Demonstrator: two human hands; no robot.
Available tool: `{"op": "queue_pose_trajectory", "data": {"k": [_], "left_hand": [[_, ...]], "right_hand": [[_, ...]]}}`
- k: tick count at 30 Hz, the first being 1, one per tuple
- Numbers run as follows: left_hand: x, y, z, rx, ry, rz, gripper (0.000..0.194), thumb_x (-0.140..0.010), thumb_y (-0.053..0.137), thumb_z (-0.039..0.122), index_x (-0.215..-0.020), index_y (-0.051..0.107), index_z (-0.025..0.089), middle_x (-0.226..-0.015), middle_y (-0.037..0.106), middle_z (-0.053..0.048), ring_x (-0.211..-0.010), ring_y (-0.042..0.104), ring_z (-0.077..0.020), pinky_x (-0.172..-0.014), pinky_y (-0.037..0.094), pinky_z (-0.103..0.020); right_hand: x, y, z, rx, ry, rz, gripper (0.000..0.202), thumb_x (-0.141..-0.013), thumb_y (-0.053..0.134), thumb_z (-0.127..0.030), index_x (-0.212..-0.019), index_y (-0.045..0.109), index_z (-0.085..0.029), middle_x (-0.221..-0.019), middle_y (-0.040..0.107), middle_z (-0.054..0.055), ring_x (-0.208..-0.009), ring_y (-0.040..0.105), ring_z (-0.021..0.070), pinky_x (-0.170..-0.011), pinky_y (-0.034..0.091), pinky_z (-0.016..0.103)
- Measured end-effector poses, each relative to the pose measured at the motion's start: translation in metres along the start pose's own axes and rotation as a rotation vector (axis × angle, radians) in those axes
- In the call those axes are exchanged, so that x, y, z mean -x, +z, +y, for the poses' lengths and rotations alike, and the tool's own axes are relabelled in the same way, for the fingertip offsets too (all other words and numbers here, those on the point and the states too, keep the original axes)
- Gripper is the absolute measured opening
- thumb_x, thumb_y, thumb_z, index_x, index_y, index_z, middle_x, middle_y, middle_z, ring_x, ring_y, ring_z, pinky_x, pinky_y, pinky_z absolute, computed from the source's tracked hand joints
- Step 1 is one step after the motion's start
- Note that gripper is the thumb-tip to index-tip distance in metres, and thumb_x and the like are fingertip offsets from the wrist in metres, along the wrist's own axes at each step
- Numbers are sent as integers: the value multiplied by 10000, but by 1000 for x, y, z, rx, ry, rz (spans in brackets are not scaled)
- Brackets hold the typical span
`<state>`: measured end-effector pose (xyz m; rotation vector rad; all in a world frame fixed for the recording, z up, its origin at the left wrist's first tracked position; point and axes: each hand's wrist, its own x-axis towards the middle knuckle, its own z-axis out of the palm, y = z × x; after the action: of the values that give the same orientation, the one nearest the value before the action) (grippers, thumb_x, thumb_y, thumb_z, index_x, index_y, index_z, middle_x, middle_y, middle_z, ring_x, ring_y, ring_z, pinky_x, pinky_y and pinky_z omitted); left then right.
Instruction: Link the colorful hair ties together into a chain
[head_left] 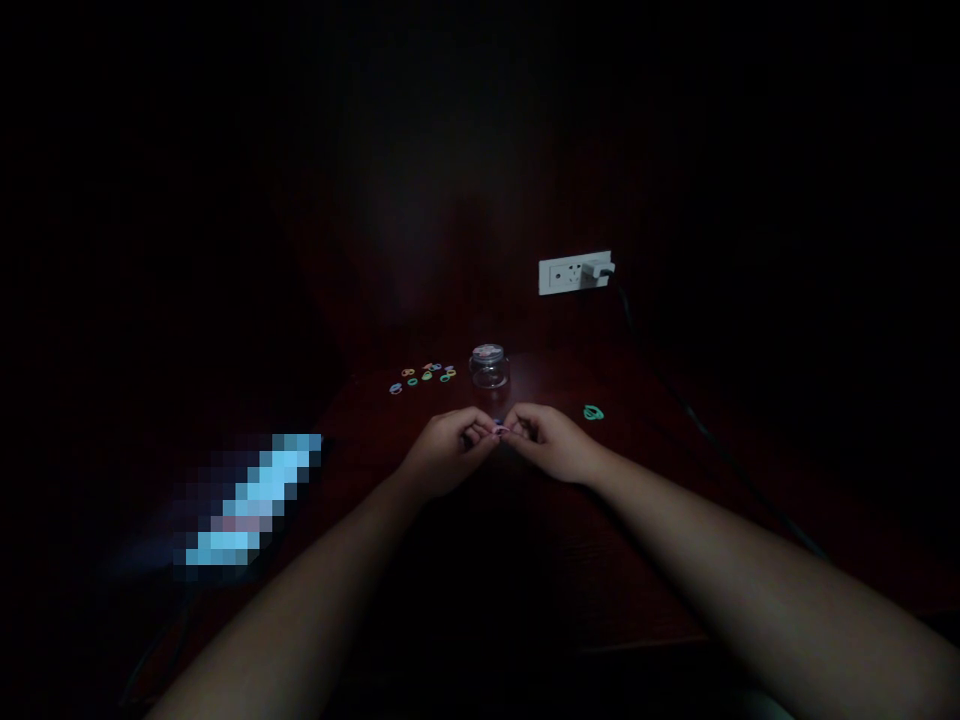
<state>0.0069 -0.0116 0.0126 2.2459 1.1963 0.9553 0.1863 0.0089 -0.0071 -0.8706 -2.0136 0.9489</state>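
Centrally, between left grip [454,450] and right grip [553,442], both pinched closed on it, a small pinkish piece [500,430].

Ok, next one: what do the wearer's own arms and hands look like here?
The left hand and right hand are ungloved, and both forearms are bare, with no sleeve in view. No watch or bracelet shows at either wrist. The light is too dim to rule out small markings.

Loops [427,376] left of jar [489,372], socket [559,275] behind, right
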Motion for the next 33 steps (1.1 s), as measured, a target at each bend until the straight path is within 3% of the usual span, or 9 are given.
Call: {"op": "queue_pose_trajectory", "data": {"k": [8,18,33], "left_hand": [[0,-2,3,-28,21,-7,153,-788,529,286,-804,601,151,-698,587,-10,-590,492,-86,-514,392,-186],[0,0,2,34,6,6,134,-784,537,281,-813,567,154,-711,579,-4,-594,491,-79,-518,394,-180],[0,2,-3,147,-53,-2,145,-777,543,287,-764,479,158,-578,429,54,-493,372,-49,-445,302,-153]], "right_hand": [[1,-1,-2,13,-23,17,162,-783,530,-309,-804,544,-149,-615,469,-28,-518,384,71,-464,282,191],[1,-1,-4,30,-12,9,178,-775,541,-318,-735,523,-146,-574,448,-36,-512,384,74,-467,279,196],[3,0,-6,42,-48,64,117,-781,530,-272,-796,517,-157,-563,427,-48,-486,362,68,-445,259,191]]}}
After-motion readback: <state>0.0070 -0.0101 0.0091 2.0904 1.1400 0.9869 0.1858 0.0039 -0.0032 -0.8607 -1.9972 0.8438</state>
